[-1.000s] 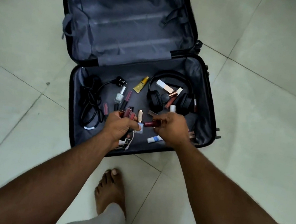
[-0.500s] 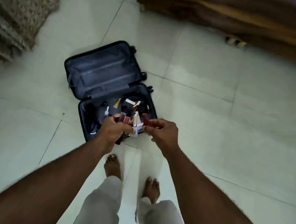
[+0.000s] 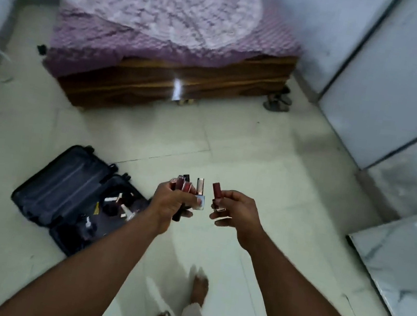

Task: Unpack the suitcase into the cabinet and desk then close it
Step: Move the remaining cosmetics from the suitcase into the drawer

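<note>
At frame centre, the left hand point(image 3: 171, 201) grips a bundle of lipstick tubes point(image 3: 188, 188), the right hand point(image 3: 234, 211) pinches one dark red tube point(image 3: 216, 193); light, slick, probably best held mid-barrel; open suitcase point(image 3: 65, 190) lower left

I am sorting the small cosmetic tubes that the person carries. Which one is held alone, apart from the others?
The dark red tube in the right hand. It is pinched alone there, while the other tubes stand bunched together in the left hand.

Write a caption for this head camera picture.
Left hand grips cosmetic tubes, right hand a red tube; open suitcase behind.
</note>
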